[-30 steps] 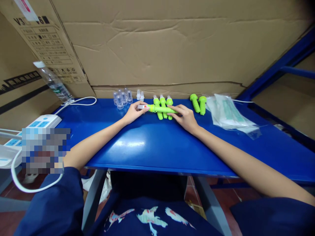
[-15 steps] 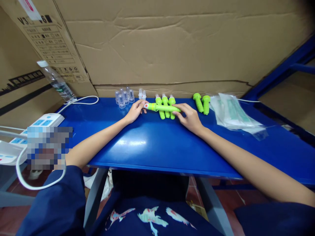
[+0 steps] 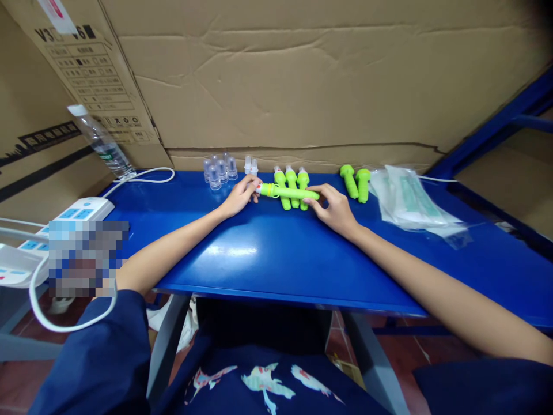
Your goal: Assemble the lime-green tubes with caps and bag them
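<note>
A lime-green stick (image 3: 298, 193) with a white and red end is held level between my two hands. My left hand (image 3: 241, 197) pinches it by the white end, fingertips closed. At the other end, the fingers and thumb of my right hand (image 3: 334, 208) grip its plain green tip. Directly behind the stick, and partly covered by it, lie three green handle-like pieces (image 3: 303, 180) with clear tips. Farther left stand several clear plastic caps (image 3: 215, 180), with two smaller whitish caps (image 3: 254, 167) near my left fingers.
Two green screw-shaped pieces (image 3: 363, 184) lie right of my right hand, beside clear plastic bags (image 3: 410, 199). On the left are a water bottle (image 3: 103, 147), a white power strip (image 3: 88, 210) and its cable. Cardboard (image 3: 280, 86) walls the back of the blue table (image 3: 268, 259).
Both hands keep their hold on the green stick. Its right end dips slightly, and the whole view shifts a little.
</note>
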Demonstrator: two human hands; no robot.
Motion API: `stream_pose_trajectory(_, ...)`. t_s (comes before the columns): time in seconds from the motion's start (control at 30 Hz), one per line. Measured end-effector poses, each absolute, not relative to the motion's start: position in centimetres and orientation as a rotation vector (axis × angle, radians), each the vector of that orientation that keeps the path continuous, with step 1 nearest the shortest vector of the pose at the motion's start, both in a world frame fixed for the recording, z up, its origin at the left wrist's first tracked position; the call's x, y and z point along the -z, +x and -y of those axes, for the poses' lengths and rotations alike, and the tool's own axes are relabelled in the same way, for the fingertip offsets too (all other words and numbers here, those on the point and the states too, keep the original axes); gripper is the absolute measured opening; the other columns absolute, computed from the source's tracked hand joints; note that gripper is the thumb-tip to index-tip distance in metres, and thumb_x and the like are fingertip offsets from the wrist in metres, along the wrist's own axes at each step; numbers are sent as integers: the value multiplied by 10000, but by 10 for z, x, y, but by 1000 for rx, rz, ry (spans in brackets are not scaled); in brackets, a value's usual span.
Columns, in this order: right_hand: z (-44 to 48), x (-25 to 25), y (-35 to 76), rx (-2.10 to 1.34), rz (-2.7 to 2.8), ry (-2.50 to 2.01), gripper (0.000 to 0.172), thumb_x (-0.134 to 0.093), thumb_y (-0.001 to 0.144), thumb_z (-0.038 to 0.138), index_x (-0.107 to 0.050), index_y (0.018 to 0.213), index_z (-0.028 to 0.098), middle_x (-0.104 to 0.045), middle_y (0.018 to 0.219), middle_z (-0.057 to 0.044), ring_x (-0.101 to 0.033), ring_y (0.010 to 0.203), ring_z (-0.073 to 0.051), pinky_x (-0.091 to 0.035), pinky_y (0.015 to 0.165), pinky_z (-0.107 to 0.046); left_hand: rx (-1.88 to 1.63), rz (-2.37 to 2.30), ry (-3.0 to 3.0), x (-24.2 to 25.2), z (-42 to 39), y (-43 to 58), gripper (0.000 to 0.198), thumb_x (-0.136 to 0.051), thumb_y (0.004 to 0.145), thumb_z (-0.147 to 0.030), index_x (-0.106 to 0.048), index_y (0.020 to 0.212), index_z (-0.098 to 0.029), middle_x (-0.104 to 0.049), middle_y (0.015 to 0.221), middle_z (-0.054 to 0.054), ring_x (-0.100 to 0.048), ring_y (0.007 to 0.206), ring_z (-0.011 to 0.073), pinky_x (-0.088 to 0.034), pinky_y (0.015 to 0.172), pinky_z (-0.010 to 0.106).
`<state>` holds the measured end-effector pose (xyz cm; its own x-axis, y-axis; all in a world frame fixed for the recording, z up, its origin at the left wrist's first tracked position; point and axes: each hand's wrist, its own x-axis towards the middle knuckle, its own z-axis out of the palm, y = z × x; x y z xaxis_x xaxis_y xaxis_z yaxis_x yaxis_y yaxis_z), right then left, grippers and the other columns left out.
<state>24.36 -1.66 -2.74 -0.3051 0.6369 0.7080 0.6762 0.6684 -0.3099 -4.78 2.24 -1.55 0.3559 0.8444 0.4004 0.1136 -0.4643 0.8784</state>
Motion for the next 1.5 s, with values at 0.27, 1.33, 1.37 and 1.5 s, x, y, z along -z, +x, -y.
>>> stream_pose_trajectory(0.27, 17, 29, 243, 65, 2026, -1002, 336, -534, 979, 498, -670, 1050, 198, -714, 937, -113, -660, 776, -259, -540, 716, -396, -1181, -820, 1911, 16, -21, -49, 298, -511, 1010, -461, -566, 1018, -169, -614, 710, -30, -605, 577, 85, -469, 631, 227)
stream_pose_trajectory(1.33, 21, 22, 242, 32, 2120, -926, 477, -517, 981, 603, -714, 1056, 175, -663, 830, -97, -600, 679, -216, -512, 649, -353, -1134, -916, 2099, 11, -16, -53, 579, -801, 737, -573, -697, 1108, -140, -737, 978, 70, -644, 774, 144, -479, 702, 240)
stream_pose_trajectory(1.37, 21, 22, 242, 28, 2120, -927, 473, -517, 981, 602, -716, 1054, 179, -666, 837, -100, -603, 685, -219, -513, 654, -355, -1111, -913, 2053, 11, -16, -52, 594, -804, 730, -576, -689, 1113, -137, -735, 942, 64, -652, 747, 142, -493, 696, 245)
stream_pose_trajectory(1.5, 21, 21, 243, 26, 2113, -936, 451, -515, 986, 584, -722, 1067, 191, -666, 857, -104, -609, 703, -226, -521, 672, -363, -1049, -875, 1923, 14, -18, -51, 592, -805, 725, -576, -659, 1085, -129, -709, 807, 30, -662, 643, 135, -529, 658, 257)
